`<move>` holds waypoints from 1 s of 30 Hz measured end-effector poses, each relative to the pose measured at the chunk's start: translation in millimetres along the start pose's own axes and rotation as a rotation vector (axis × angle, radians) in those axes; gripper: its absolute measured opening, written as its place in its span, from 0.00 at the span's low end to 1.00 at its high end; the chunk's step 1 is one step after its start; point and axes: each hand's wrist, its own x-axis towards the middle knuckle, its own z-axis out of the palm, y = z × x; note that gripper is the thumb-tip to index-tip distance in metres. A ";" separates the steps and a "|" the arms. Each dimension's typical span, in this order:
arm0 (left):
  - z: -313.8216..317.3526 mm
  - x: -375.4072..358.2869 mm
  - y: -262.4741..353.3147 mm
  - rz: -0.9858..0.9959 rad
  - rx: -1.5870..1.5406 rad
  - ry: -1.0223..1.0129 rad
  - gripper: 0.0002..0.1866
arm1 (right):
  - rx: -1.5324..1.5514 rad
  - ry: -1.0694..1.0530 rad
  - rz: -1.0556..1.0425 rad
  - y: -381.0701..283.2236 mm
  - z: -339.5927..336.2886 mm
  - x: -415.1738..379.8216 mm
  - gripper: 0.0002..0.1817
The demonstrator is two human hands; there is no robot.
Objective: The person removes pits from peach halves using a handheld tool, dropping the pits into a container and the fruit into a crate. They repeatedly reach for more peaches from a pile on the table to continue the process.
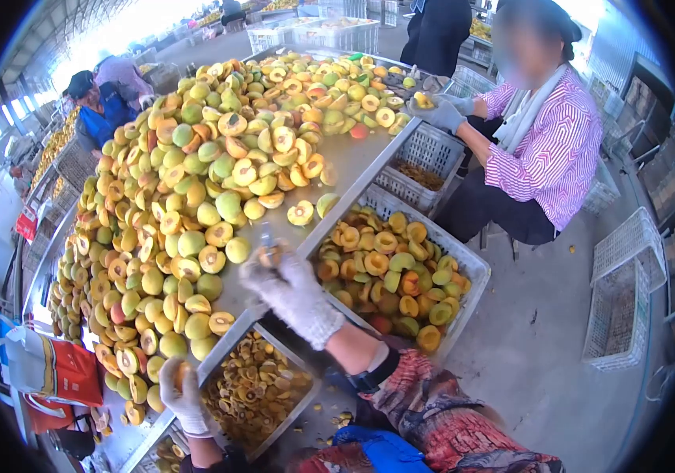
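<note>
A large heap of halved yellow-green peaches or apricots (187, 169) covers the metal table, many with pits showing. My right hand (294, 299), in a white knit glove, is closed over the bare strip of tabletop by the table's edge. It grips a small tool with a metal tip (266, 234); its handle is mostly hidden, and the fingers are slightly blurred. My left hand (186, 400), also gloved, is closed on a fruit half (180, 374) at the near edge of the heap. Between my hands, below the table edge, sits a crate of pits (254, 386).
A grey crate (475, 272) of pitted halves stands right of my right forearm. Beyond it, a smaller crate (436, 150) holds brown scraps. A seated co-worker (542, 134) in gloves holds fruit. Stacked crates (621, 307) stand at right; a red-and-white bag (69, 370) lies left.
</note>
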 end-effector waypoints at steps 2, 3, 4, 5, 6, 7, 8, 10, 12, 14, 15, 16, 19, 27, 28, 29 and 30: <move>28.1 -17.3 77.8 -0.261 -0.218 -0.192 0.23 | 0.125 -0.200 0.123 -4.9 24.4 -16.2 0.08; 32.3 -19.5 65.8 -0.335 -0.311 -0.320 0.28 | -0.123 -0.259 -0.064 16.5 28.7 -19.1 0.07; 44.0 -20.6 69.8 -0.284 -0.445 -0.359 0.33 | -0.129 -0.277 -0.070 2.6 36.9 -28.9 0.07; 52.3 -20.0 66.3 -0.271 -0.550 -0.418 0.35 | -0.189 -0.326 -0.132 5.1 39.2 -33.5 0.08; 60.2 -21.5 62.9 -0.264 -0.656 -0.477 0.38 | -0.252 -0.374 -0.187 7.5 40.3 -37.1 0.10; 67.4 -26.0 64.0 -0.246 -0.622 -0.434 0.35 | -0.329 -0.416 -0.207 9.3 38.5 -39.4 0.11; 71.7 -27.8 63.1 -0.255 -0.611 -0.429 0.34 | -0.403 -0.459 -0.223 10.6 36.9 -41.7 0.12; 77.2 -26.3 61.1 -0.290 -0.618 -0.451 0.33 | -0.526 -0.514 -0.278 11.3 34.5 -44.6 0.13; 81.0 -23.7 59.5 -0.323 -0.626 -0.479 0.33 | -0.631 -0.529 -0.347 7.5 31.4 -46.2 0.13; 83.1 -21.1 57.2 -0.352 -0.635 -0.502 0.32 | -0.736 -0.610 -0.262 0.0 30.8 -44.0 0.15; 82.7 -21.5 56.0 -0.369 -0.641 -0.514 0.32 | -0.795 -0.642 -0.258 -5.2 31.3 -43.1 0.16; 83.3 -21.7 53.9 -0.385 -0.646 -0.523 0.31 | -0.854 -0.676 -0.255 -8.7 30.7 -41.3 0.16; 79.9 -25.0 48.3 -0.453 -0.662 -0.548 0.30 | -0.891 -0.775 -0.220 -10.0 25.2 -38.5 0.18; 70.5 8.1 70.7 -0.363 -0.656 -0.210 0.26 | -0.660 0.106 -0.383 -60.4 -85.9 24.9 0.24; 71.2 13.0 68.0 -0.334 -0.657 -0.182 0.26 | -0.682 0.171 -0.415 -56.0 -102.1 33.2 0.25; 68.4 11.9 68.2 -0.350 -0.633 -0.199 0.28 | -0.556 0.185 -0.289 -49.6 -116.3 39.3 0.25; 69.0 12.6 61.9 -0.331 -0.631 -0.190 0.28 | -0.493 0.205 -0.238 -49.5 -124.4 41.7 0.26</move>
